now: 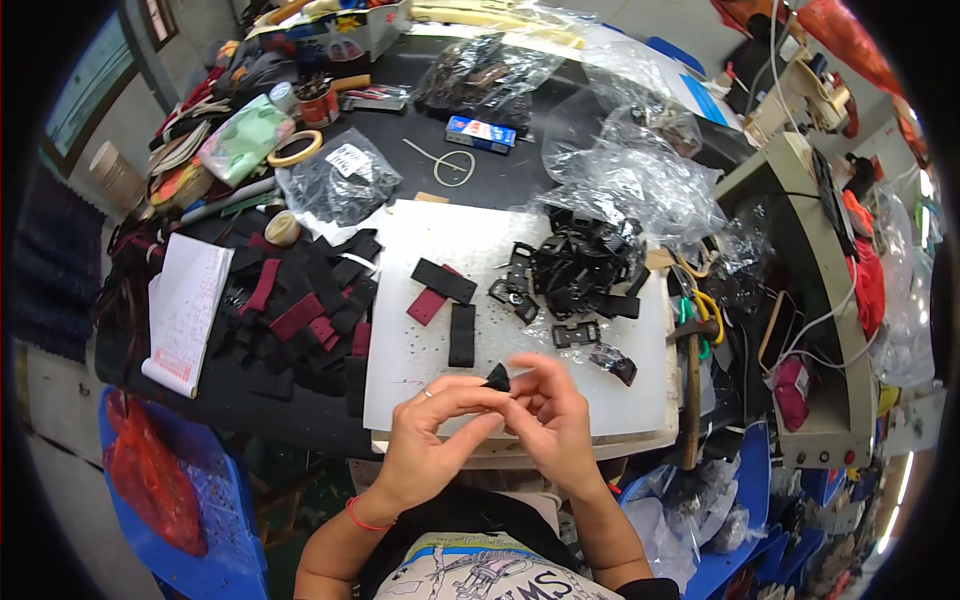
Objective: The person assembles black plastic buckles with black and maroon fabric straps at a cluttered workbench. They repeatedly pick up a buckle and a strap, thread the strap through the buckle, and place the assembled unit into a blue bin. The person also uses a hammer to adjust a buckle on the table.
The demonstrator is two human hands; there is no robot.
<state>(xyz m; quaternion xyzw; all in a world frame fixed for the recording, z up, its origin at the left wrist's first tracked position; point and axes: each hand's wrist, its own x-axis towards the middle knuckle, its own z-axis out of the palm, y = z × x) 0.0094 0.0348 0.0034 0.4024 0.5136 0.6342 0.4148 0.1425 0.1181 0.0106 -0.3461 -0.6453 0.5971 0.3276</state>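
Close together over the near edge of the white board, my two hands pinch a small black piece, which looks like folded strap. My left hand is closed on it with thumb and forefinger. My right hand meets it from the other side, its fingers curled; they cover most of the piece. Just beyond lie a black strap piece, another black strap piece and a maroon strap piece partly under it. To the right are a black plastic buckle and a heap of black buckles.
Left of the board spreads a pile of black and maroon strap pieces, beside an open notebook. A hammer and yellow-handled scissors lie at the right edge. Clear plastic bags and a blue box sit farther back.
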